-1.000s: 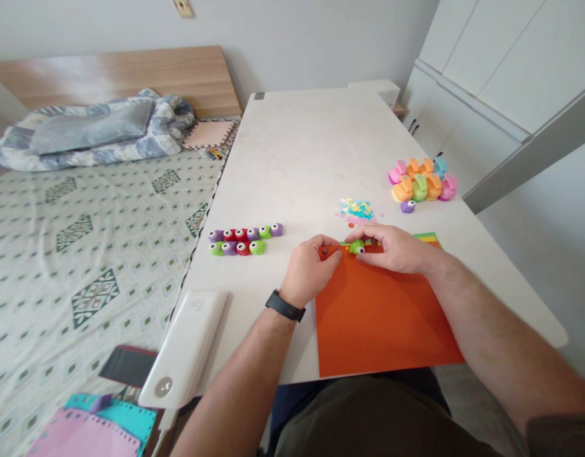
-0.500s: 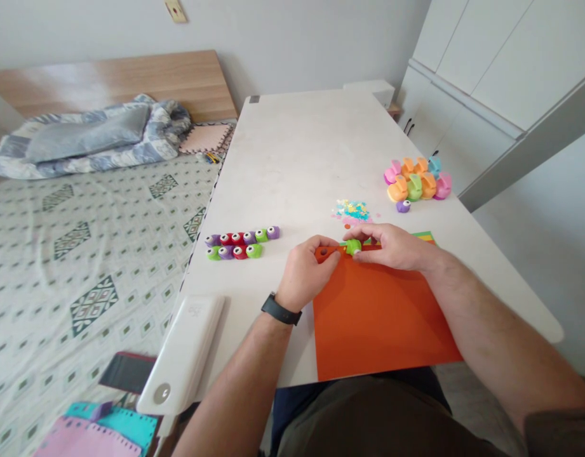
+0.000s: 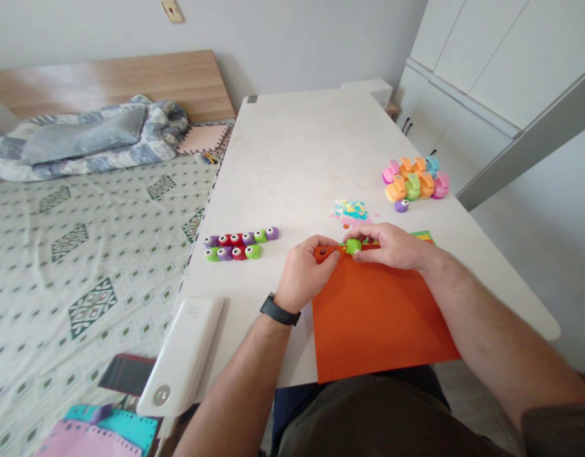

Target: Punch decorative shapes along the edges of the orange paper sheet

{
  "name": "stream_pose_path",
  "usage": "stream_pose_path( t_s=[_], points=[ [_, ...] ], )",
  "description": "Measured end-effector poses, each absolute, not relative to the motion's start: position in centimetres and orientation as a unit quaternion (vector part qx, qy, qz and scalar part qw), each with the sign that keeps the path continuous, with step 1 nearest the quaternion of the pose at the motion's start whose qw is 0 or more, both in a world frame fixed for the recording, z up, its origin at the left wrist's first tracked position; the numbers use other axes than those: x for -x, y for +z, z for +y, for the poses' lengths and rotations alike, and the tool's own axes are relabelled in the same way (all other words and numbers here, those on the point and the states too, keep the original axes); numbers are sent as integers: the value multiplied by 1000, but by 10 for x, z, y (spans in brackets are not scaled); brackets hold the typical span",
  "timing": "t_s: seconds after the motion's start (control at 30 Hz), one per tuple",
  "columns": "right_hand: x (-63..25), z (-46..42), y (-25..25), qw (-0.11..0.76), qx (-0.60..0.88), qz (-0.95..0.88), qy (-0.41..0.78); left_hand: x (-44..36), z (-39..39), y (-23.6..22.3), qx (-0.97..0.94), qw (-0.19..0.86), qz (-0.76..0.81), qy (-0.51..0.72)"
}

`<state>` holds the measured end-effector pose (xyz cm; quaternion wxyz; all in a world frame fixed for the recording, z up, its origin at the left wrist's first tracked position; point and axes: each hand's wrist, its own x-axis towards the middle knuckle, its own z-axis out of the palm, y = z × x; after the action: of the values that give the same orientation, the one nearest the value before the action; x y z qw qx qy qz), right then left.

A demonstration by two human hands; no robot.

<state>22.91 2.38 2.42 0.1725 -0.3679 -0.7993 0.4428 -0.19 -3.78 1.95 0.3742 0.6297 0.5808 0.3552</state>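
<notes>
Clasped the green paper punch (image 3: 353, 247) in the right hand (image 3: 390, 249), thumb and fingers closed around it, right at the far edge of the orange paper (image 3: 382, 311)! Pinched that same edge between thumb and fingers of the left hand (image 3: 309, 270), just beside the punch. Wore a black wristband (image 3: 280, 311) on that side, too. Had green and yellow sheets (image 3: 423, 236) peeking out beneath the orange, and paper confetti (image 3: 352, 211) scattered just beyond, on the white table (image 3: 296, 146). Spotted a purple punch (image 3: 401, 206) farther right, close to a cluster of larger punches (image 3: 416, 181). Counted ten small punches (image 3: 237, 244) over on the left, in two rows! Set nearer the body, by the table's left edge: a white device (image 3: 182, 355).
</notes>
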Motion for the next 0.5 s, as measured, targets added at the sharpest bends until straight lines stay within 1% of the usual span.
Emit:
stream_pose_path(
  t_s=[0.3, 0.5],
  points=[
    [-225, 21, 25, 174, 385, -780, 463, 2, -38, 19, -631, 374, 581, 352],
    [-223, 21, 24, 173, 404, -777, 451, 2, -38, 20, -628, 379, 583, 350]
  ],
)
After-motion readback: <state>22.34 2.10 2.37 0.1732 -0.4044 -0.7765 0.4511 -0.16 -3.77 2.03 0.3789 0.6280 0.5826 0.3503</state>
